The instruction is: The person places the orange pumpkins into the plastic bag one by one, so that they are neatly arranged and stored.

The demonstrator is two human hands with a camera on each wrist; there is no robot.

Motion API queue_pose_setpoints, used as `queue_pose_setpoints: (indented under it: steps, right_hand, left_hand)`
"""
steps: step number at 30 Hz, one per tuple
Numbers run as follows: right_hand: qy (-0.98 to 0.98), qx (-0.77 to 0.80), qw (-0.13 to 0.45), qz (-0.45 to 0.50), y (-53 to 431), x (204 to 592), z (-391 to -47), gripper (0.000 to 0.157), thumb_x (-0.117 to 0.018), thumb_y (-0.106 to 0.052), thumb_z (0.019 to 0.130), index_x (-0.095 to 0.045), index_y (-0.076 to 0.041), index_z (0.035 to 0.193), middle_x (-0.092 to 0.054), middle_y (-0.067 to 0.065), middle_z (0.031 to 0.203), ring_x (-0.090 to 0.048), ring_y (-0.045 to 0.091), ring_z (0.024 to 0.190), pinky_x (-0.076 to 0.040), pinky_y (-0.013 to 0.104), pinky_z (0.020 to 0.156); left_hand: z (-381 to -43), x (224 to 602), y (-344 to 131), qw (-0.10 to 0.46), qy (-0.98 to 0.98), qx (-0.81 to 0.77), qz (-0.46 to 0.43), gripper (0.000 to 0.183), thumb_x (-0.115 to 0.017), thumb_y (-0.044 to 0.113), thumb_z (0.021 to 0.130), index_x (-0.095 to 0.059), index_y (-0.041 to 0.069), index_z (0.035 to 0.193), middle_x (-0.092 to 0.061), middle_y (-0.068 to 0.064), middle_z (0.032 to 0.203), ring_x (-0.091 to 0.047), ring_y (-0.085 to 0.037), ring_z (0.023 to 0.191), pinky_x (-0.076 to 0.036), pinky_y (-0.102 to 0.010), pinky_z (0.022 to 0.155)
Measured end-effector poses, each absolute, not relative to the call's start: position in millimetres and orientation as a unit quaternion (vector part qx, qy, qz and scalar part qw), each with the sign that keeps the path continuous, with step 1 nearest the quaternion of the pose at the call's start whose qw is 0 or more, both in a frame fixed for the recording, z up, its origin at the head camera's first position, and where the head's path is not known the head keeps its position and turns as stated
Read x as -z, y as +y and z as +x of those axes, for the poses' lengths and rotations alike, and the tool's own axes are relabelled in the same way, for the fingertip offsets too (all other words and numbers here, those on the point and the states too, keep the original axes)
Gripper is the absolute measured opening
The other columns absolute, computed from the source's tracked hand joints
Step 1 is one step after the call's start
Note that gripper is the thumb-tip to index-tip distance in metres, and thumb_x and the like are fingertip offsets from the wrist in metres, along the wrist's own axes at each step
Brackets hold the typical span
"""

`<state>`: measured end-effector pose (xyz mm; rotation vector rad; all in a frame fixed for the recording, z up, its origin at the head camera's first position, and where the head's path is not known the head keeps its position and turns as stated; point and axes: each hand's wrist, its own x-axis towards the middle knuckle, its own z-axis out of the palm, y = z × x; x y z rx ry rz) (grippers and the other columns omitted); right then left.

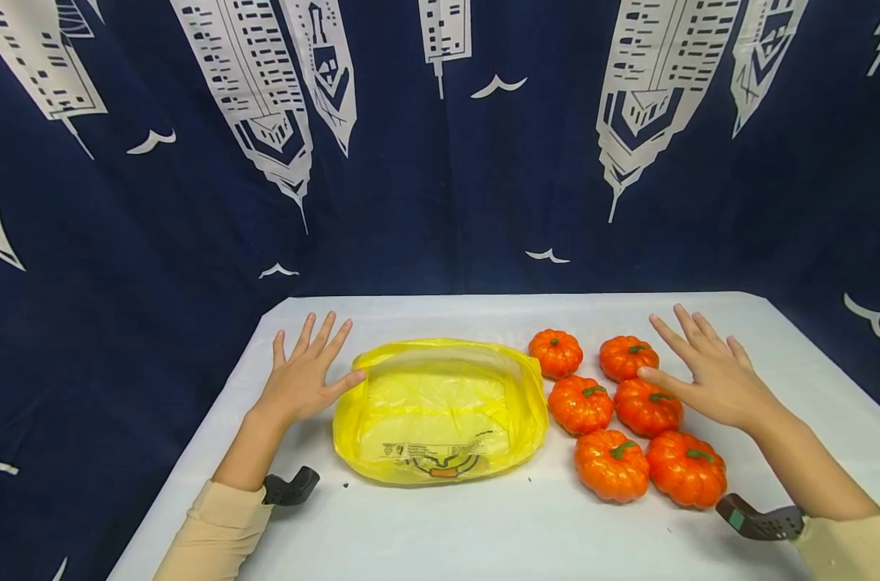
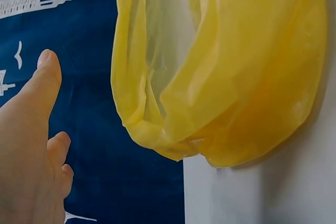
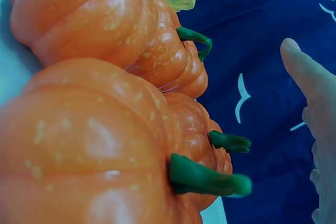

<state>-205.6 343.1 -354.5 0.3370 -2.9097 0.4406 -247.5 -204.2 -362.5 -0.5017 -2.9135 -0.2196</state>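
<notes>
A person's left hand (image 1: 302, 383) and right hand (image 1: 719, 378), fingers spread and gripping nothing, flank one yellow translucent plastic bag (image 1: 440, 403) and six round, ribbed orange pumpkins (image 1: 581, 405) on a white table (image 1: 440, 532), seen from the head.
The bag lies left of the pumpkins, mouth upward, long axis running left to right; the pumpkins sit in two columns of three, most green stems (image 1: 699, 455) leaning right. Left wrist: the one bag stands apart from the thumb. Right wrist: four pumpkins show, clear of the thumb.
</notes>
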Motion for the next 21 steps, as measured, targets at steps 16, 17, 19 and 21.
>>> queue_pose_setpoints:
  steps: [16,17,19,21]
  right_hand:
    - [-0.947,-0.305,-0.025,0.097,353.3,339.0,-246.2,0.092,-0.054,-0.046,0.095,0.002,-0.004,0.156,-0.003,0.036,0.155,-0.011,0.062,0.135,-0.021,0.082,0.092]
    - [-0.946,-0.309,-0.036,0.092,354.6,339.7,-250.0,0.092,-0.052,-0.047,0.096,0.003,-0.004,0.156,-0.004,0.037,0.154,-0.012,0.062,0.134,-0.022,0.082,0.092]
    - [-0.947,-0.307,-0.056,0.081,358.1,341.7,-256.7,0.093,-0.050,-0.050,0.096,0.003,-0.002,0.155,-0.006,0.040,0.151,-0.014,0.064,0.131,-0.025,0.082,0.089]
    - [-0.948,-0.301,-0.075,0.068,361.7,344.4,-261.9,0.094,-0.048,-0.052,0.096,0.002,0.002,0.154,-0.007,0.043,0.148,-0.016,0.065,0.129,-0.027,0.081,0.089]
  left_hand:
    - [-213.0,376.5,-209.6,0.062,-0.956,0.219,-0.187,0.078,-0.049,0.054,0.096,-0.016,0.019,0.158,-0.008,-0.011,0.162,-0.003,-0.034,0.148,0.007,-0.068,0.109]
    - [-210.5,379.2,-209.4,0.061,-0.952,0.235,-0.186,0.078,-0.051,0.051,0.096,-0.017,0.018,0.158,-0.007,-0.013,0.162,-0.004,-0.036,0.147,0.005,-0.068,0.109]
    - [-206.2,386.0,-208.2,0.056,-0.945,0.265,-0.184,0.078,-0.053,0.048,0.097,-0.016,0.016,0.158,-0.004,-0.017,0.162,-0.007,-0.040,0.146,0.001,-0.069,0.110]
    - [-202.6,394.2,-206.0,0.043,-0.936,0.299,-0.180,0.078,-0.055,0.044,0.097,-0.016,0.015,0.158,-0.001,-0.020,0.161,-0.009,-0.046,0.144,-0.005,-0.071,0.109]
